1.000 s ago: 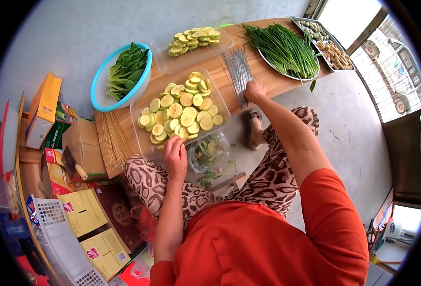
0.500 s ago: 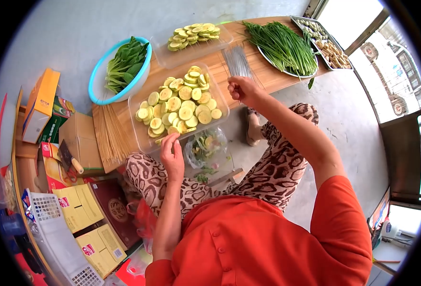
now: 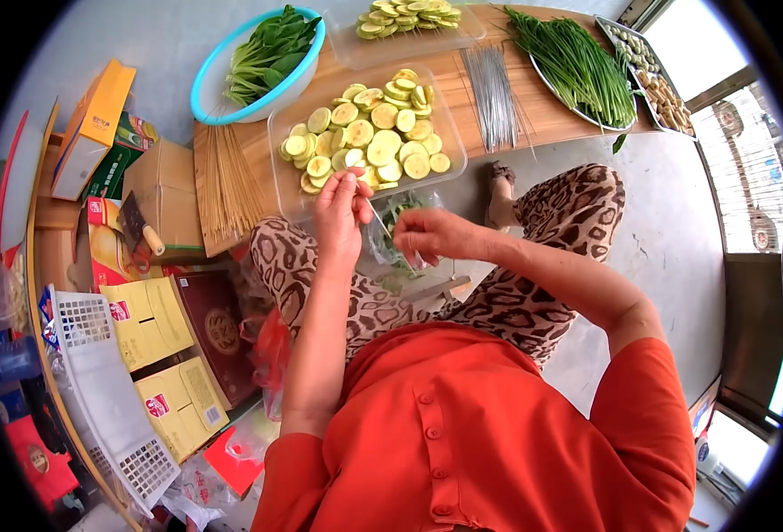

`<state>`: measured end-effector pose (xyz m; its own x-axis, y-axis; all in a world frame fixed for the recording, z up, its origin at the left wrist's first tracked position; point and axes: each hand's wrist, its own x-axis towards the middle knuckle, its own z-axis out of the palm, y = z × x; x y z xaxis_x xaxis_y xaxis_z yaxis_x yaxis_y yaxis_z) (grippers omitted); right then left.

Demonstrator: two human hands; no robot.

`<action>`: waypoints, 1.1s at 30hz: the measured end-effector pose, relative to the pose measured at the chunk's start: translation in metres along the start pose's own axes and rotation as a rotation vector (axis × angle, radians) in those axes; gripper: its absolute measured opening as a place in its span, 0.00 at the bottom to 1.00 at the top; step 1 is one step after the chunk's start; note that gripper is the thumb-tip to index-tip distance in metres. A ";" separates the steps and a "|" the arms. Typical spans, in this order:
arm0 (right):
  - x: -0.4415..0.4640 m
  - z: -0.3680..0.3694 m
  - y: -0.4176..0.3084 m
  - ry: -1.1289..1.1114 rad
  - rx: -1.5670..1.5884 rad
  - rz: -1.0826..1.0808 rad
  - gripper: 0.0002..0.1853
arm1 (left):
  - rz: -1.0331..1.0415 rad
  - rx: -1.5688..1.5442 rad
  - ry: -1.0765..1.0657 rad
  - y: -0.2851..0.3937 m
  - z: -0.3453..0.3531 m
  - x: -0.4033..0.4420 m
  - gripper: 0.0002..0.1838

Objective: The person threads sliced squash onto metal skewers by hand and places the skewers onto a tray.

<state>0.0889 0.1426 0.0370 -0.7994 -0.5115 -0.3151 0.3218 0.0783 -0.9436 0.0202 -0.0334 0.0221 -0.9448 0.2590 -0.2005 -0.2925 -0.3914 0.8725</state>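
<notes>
Just in front of the near edge of a clear plastic tray (image 3: 278,188) full of zucchini slices (image 3: 382,146), my left hand (image 3: 338,220) pinches a zucchini slice (image 3: 357,172), mostly covered by the fingers. My right hand (image 3: 436,238) is closed on a thin metal skewer (image 3: 377,216), which slants up towards the left fingertips. Whether its tip has entered the slice cannot be made out. To the right of the tray, a bundle of metal skewers (image 3: 492,99) lies on the wooden table (image 3: 551,142).
Bamboo skewers (image 3: 223,182) lie left of the tray. Behind are a blue-rimmed bowl (image 3: 201,89) of leafy greens and another tray (image 3: 342,46) with threaded slices. Green chives (image 3: 573,66) and a metal tray (image 3: 694,133) stand right. A cleaver (image 3: 132,222) leans by a cardboard box (image 3: 165,191).
My right hand has come from the metal skewers towards my left hand, bringing one skewer. My left hand has taken a slice at the tray's edge. The view has shifted.
</notes>
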 end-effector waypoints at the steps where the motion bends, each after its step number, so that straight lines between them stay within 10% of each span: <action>1: 0.005 -0.003 0.000 0.037 0.035 -0.014 0.09 | 0.009 0.014 -0.038 -0.001 0.005 -0.003 0.10; 9: 0.010 -0.039 -0.004 0.291 0.218 -0.025 0.07 | 0.081 0.394 -0.074 -0.006 0.012 0.022 0.10; 20: 0.000 -0.070 0.003 0.527 0.537 -0.102 0.07 | 0.762 1.662 -0.075 -0.023 0.023 0.109 0.14; 33: 0.002 -0.060 0.009 0.501 0.406 -0.095 0.07 | 0.530 1.932 0.009 -0.039 0.041 0.116 0.20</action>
<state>0.0595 0.1939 0.0217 -0.9419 -0.0312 -0.3344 0.3257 -0.3275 -0.8869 -0.0717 0.0483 -0.0171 -0.8703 0.4526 0.1941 0.4729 0.8782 0.0725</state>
